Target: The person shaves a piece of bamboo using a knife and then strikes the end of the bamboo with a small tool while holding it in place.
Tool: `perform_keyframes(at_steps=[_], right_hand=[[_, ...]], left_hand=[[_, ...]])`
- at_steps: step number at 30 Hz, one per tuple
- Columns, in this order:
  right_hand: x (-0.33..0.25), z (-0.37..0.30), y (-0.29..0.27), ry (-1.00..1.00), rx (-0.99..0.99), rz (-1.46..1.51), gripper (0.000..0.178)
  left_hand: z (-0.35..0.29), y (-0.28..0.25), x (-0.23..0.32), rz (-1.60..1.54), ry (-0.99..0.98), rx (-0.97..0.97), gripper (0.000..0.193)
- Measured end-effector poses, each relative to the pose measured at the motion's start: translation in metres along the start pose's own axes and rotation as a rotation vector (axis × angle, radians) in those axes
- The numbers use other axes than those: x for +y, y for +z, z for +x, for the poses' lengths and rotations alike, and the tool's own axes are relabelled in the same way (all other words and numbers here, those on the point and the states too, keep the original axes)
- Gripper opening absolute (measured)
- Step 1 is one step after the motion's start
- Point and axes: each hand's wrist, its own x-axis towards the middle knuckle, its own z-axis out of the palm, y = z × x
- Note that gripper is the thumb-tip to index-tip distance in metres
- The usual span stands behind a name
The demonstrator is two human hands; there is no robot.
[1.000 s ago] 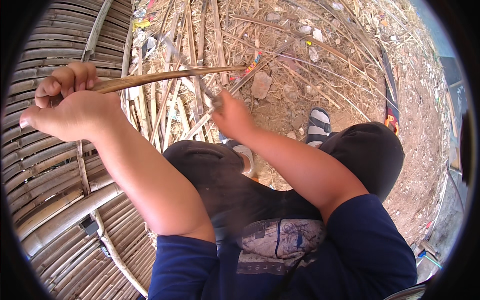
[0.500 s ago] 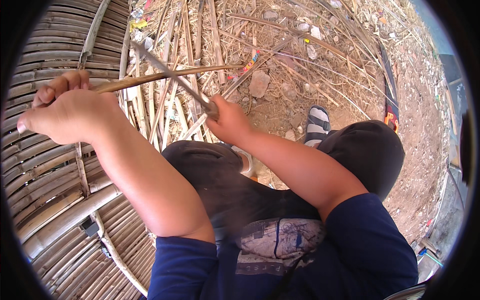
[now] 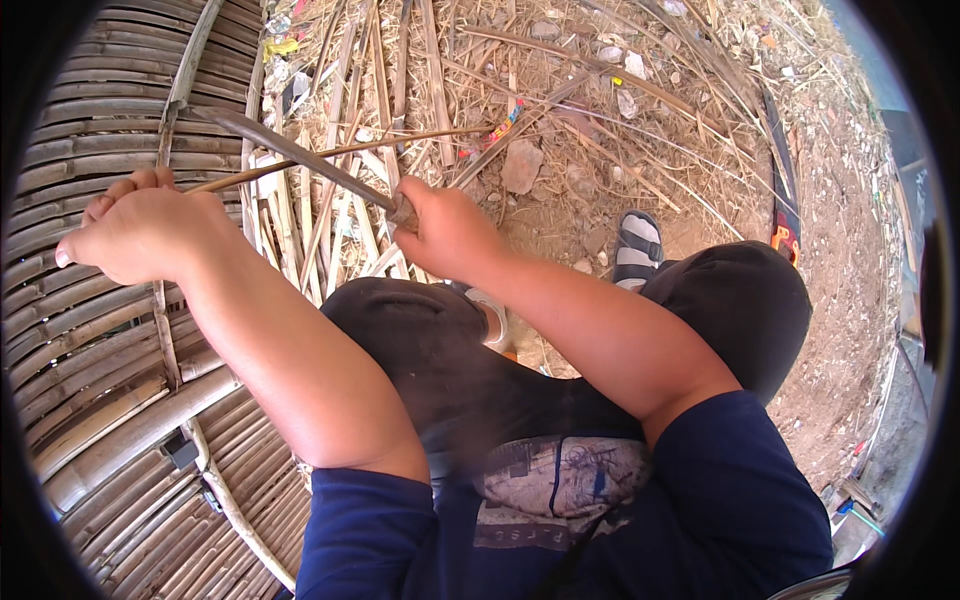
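On the left, my left hand (image 3: 145, 232) is closed around the near end of a long, thin bamboo strip (image 3: 425, 138). The strip reaches rightward over the littered ground. In the middle, my right hand (image 3: 448, 230) grips the short handle of a knife (image 3: 345, 181). Its long, dark blade points up and to the left and crosses over the strip in the picture. Whether the edge touches the bamboo, I cannot tell. Fingers of my left hand partly hide the strip's held end.
Bamboo slats (image 3: 100, 215) form a surface along the left. Loose bamboo pieces (image 3: 435, 80), straw and a stone (image 3: 522, 167) lie on the dirt ahead. A saw (image 3: 783, 215) with an orange handle lies beyond my right knee. My sandalled foot (image 3: 637, 250) rests on the ground.
My right hand has shifted a little left, and the knife blade has swung left to lie flatter across the strip. My left hand has moved slightly right, and the strip looks turned narrower.
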Motion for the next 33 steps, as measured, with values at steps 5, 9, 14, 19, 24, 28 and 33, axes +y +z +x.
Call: perform_keyframes(at_steps=[5,9,14,19,24,28,33], right_hand=[[0.076,-0.009,0.004,0.251,0.041,-0.122,0.033],[0.067,-0.010,-0.004,0.333,0.058,-0.130,0.032],[0.024,0.000,-0.004,0.056,0.068,-0.022,0.032],[0.040,0.013,-0.002,0.168,-0.016,-0.053,0.037],[0.097,0.001,-0.007,0.379,0.054,-0.114,0.040],[0.061,0.005,-0.010,0.482,-0.013,-0.088,0.042],[-0.018,0.014,-0.015,-0.006,-0.038,0.062,0.031]], left_hand=[[-0.003,0.000,0.000,0.046,0.024,-0.038,0.059],[-0.001,0.000,-0.003,0.011,0.059,-0.118,0.058],[-0.010,0.002,-0.001,-0.021,0.095,-0.199,0.056],[-0.009,0.000,-0.005,-0.045,0.086,-0.236,0.056],[-0.007,-0.002,-0.001,-0.059,0.072,-0.190,0.056],[-0.008,0.000,0.001,-0.020,0.095,-0.238,0.055],[-0.009,0.000,-0.002,-0.119,0.140,-0.383,0.055]])
